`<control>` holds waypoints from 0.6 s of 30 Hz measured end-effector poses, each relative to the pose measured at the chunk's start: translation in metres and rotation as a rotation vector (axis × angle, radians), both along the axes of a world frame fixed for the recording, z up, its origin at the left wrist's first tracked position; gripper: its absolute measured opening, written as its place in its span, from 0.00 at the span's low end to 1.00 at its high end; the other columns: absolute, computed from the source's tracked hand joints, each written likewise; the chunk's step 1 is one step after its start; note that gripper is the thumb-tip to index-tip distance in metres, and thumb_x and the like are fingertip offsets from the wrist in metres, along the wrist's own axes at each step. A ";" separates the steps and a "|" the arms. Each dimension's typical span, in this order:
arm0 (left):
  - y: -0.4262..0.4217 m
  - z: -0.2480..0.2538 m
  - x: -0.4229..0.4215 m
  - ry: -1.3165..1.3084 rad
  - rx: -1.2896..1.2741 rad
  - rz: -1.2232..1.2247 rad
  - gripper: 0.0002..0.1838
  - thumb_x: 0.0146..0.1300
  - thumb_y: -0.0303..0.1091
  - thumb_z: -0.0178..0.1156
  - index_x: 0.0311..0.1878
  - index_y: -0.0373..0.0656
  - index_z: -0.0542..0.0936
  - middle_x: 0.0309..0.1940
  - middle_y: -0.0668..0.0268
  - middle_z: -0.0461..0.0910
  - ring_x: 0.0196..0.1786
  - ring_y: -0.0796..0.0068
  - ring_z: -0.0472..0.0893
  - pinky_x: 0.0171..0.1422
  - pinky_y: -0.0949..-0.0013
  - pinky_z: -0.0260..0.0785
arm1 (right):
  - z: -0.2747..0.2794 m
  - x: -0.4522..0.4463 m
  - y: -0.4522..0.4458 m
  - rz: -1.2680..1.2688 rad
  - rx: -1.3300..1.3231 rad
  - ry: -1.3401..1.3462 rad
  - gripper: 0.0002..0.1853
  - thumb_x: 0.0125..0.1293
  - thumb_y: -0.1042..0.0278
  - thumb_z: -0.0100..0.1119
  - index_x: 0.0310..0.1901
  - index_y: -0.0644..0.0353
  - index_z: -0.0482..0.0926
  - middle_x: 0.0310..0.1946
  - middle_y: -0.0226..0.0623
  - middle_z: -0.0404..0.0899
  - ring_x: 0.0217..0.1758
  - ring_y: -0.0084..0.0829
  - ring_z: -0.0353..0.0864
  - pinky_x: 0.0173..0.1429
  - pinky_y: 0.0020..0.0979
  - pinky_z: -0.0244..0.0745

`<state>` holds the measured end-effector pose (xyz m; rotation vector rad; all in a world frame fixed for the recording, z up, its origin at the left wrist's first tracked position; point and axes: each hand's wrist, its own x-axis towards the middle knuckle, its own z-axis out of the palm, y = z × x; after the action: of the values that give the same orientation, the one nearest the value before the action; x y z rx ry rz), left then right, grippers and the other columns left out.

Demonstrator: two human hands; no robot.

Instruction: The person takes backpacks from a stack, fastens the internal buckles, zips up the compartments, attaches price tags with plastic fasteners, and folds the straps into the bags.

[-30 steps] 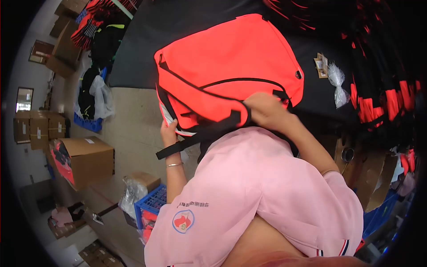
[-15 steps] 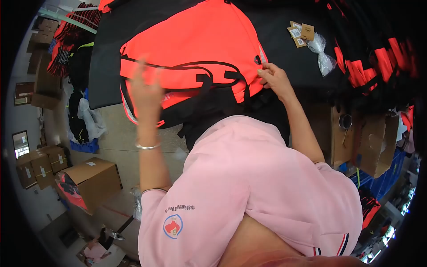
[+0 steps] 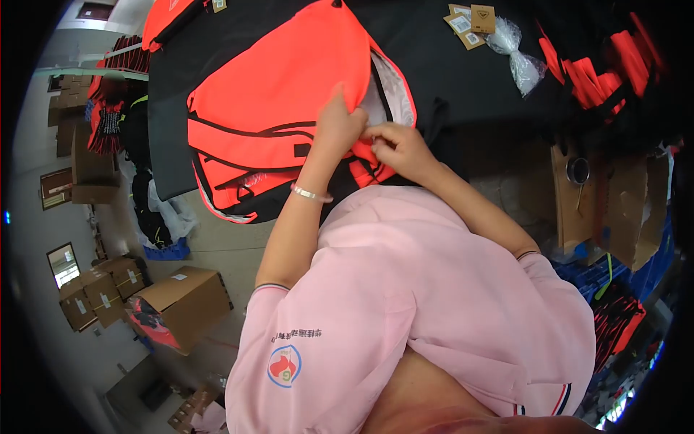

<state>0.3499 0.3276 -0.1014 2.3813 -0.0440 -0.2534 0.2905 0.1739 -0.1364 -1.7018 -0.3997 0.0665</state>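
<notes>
Handling a bright orange fabric backpack with black piping, lying on a black, smooth-topped table under and to the left of both hands. Bending the left hand over the front panel, right at the rim of the side opening; cannot tell how firmly or on what pinched, with the fingers partly hidden. Closing the right hand just beside the left, pinching a part of the backpack with thumb and fingertips at the opening's near end; too small to tell which part. Gaping just above the right hand, along the side edge, and showing pale grey lining. Below and left of the left hand, jutting past the table's near edge, above grey floor. Just below both hands, meeting the pink short-sleeved shirt. Up and right of the right hand, leaving a strip of bare table before reaching brown card tags and a knotted clear-plastic bundle. Farther right, ending at heaped black-and-orange fabric goods.
</notes>
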 end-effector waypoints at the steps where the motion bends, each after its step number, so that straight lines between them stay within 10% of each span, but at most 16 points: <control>1: 0.008 0.004 -0.010 0.029 -0.046 0.076 0.31 0.51 0.34 0.60 0.58 0.26 0.66 0.37 0.42 0.78 0.42 0.46 0.80 0.47 0.59 0.72 | -0.001 0.005 -0.002 -0.025 0.084 0.087 0.13 0.57 0.78 0.52 0.45 0.63 0.77 0.30 0.35 0.77 0.33 0.24 0.77 0.39 0.22 0.70; 7: 0.063 0.063 -0.094 -0.135 -0.404 0.328 0.23 0.57 0.25 0.57 0.57 0.30 0.69 0.47 0.59 0.77 0.49 0.72 0.76 0.54 0.71 0.67 | -0.021 0.036 0.004 -0.033 -0.336 -0.156 0.28 0.57 0.69 0.58 0.60 0.67 0.66 0.61 0.52 0.66 0.65 0.47 0.64 0.69 0.40 0.57; 18: 0.146 -0.020 -0.113 -0.135 -0.961 0.666 0.22 0.58 0.18 0.56 0.58 0.34 0.68 0.49 0.63 0.76 0.51 0.75 0.75 0.58 0.72 0.66 | -0.003 0.045 0.003 0.055 -0.690 -0.264 0.26 0.57 0.63 0.61 0.57 0.59 0.72 0.60 0.42 0.71 0.63 0.40 0.69 0.63 0.42 0.62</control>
<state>0.2365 0.4735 -0.1217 1.3452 0.4559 0.2168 0.3351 0.1770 -0.1391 -2.3917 -0.6726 0.0190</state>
